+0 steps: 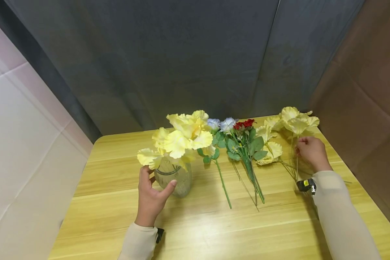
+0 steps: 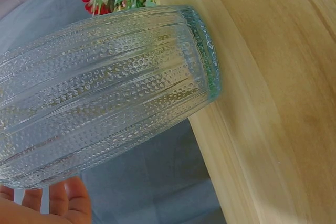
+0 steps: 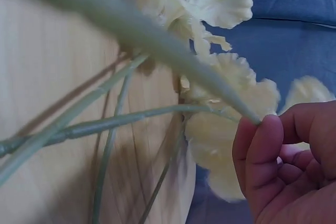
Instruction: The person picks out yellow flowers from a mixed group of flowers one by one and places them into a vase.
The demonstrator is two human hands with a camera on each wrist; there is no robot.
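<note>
In the head view my left hand (image 1: 152, 198) curves round the near-left side of a clear glass vase (image 1: 182, 180), thumb across its front. Large yellow artificial flowers (image 1: 178, 139) stand in the vase and hide its rim. Close up in the left wrist view, the dimpled, ribbed vase (image 2: 105, 87) stands on the table, with fingertips of the left hand (image 2: 47, 205) at its side. At the right of the table, my right hand (image 1: 313, 153) pinches the thin green stem (image 3: 205, 80) of a yellow artificial flower (image 1: 297, 121) between thumb and finger.
More yellow flowers (image 1: 269, 151) lie left of the right hand, stems crossing on the wooden table (image 1: 201, 234). Between vase and these lie pale blue roses (image 1: 228, 125), red flowers (image 1: 244, 124) and green stems (image 1: 223, 184). A grey curtain (image 1: 182, 65) hangs behind the table.
</note>
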